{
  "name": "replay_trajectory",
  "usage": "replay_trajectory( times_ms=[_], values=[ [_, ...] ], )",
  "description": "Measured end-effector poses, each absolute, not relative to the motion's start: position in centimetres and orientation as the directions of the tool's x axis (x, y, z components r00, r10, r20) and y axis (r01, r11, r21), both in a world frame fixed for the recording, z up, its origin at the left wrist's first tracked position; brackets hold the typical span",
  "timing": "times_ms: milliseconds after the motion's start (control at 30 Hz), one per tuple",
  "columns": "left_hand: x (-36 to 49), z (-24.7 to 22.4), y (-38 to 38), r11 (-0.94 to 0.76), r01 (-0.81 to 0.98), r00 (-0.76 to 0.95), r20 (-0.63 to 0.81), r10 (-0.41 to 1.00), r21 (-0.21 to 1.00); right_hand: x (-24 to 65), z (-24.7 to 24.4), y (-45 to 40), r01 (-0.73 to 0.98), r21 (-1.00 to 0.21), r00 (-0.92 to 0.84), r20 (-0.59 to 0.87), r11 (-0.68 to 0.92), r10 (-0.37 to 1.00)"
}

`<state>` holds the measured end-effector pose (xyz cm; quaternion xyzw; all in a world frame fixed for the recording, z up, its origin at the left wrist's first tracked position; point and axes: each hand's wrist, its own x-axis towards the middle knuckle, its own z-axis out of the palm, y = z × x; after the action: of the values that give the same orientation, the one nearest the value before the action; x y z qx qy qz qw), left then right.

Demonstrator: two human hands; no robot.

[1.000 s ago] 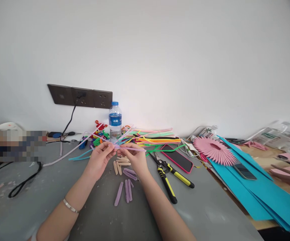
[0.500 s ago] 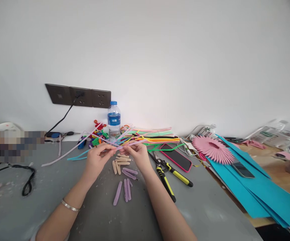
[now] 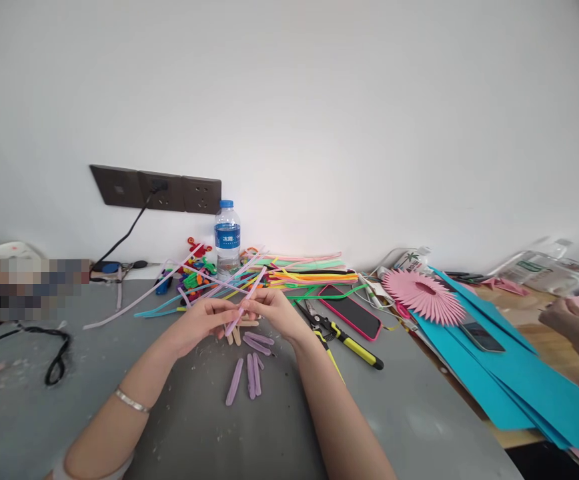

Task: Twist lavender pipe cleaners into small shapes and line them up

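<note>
A light purple pipe cleaner [image 3: 255, 283] slants upward to the right between my hands. My left hand [image 3: 208, 321] pinches its lower part, and my right hand [image 3: 269, 308] pinches it a little higher, the fingertips nearly touching. Plain wooden sticks [image 3: 236, 333] lie partly hidden under the fingers. Nearer to me on the grey table [image 3: 209, 427] rest several purple fuzzy sticks [image 3: 251, 377]. Behind the hands spreads a pile of coloured pipe cleaners [image 3: 314, 275].
Yellow-black pliers [image 3: 354, 348] and a pink-edged phone [image 3: 352, 312] lie right of my right hand. A water bottle [image 3: 227, 240] stands by the wall. Farther right are a pink paper fan [image 3: 423, 297], blue sheets [image 3: 534, 393] and another person's hand [image 3: 572, 323].
The purple strip between my hands has turned from nearly level to steeply slanted. My left hand has rotated inward over the wooden sticks. The other person's hand has moved further into view.
</note>
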<state>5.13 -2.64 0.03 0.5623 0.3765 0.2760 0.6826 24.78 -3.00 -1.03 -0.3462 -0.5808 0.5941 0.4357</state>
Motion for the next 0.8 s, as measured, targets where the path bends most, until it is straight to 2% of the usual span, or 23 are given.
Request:
replay_trajectory(
  times_ms=[133, 300, 600, 800],
  values=[
    [5.4, -0.1, -2.8, 0.331, 0.069, 0.616, -0.301, 0.728, 0.941, 24.7, -1.0, -3.2, -0.118, -0.993, -0.494, 0.069, 0.012, 0.867],
    [5.9, -0.3, -2.9, 0.423, -0.018, 0.591, -0.332, 0.736, 0.906, 24.7, -1.0, -3.2, -0.168, -0.986, -0.510, 0.091, 0.004, 0.855],
    [6.4, -0.3, -3.0, 0.448, -0.162, 0.565, -0.290, 0.773, 0.879, 24.0, -1.0, -3.1, -0.237, -0.969, -0.401, 0.164, 0.071, 0.901],
    [6.2, -0.5, -2.8, 0.453, -0.215, 0.559, -0.271, 0.783, 0.865, 23.6, -0.9, -3.0, -0.209, -0.954, -0.207, 0.257, 0.214, 0.944]
  ],
)
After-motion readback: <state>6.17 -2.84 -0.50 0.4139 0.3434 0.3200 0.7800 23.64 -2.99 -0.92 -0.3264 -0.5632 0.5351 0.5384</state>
